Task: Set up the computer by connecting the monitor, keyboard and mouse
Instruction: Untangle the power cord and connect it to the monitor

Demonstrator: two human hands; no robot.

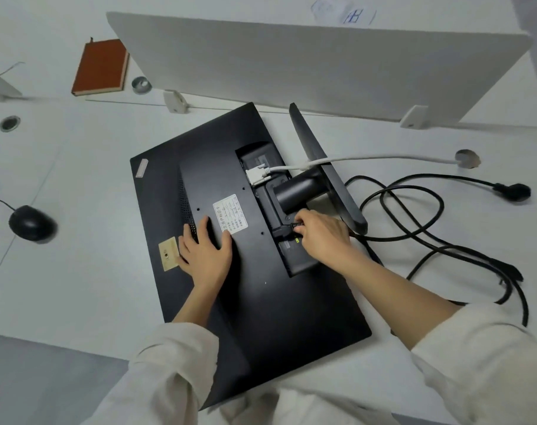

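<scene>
A black monitor (255, 286) lies face down on the white desk (77, 271), its stand (325, 173) sticking up at the far side. A white video cable (384, 157) is plugged into its back and runs right to a desk hole. My left hand (206, 250) presses flat on the monitor's back. My right hand (321, 237) pinches the black power plug (284, 230) at the socket recess below the stand. The black power cable (430, 240) loops across the desk to the right. A black mouse (31, 222) sits at the left. No keyboard is in view.
A grey divider panel (322, 72) stands along the desk's far edge. A brown notebook (101, 67) lies beyond it at the left. Cable holes (9, 123) are set in the desk. The cable's wall plug (512, 191) rests at the far right.
</scene>
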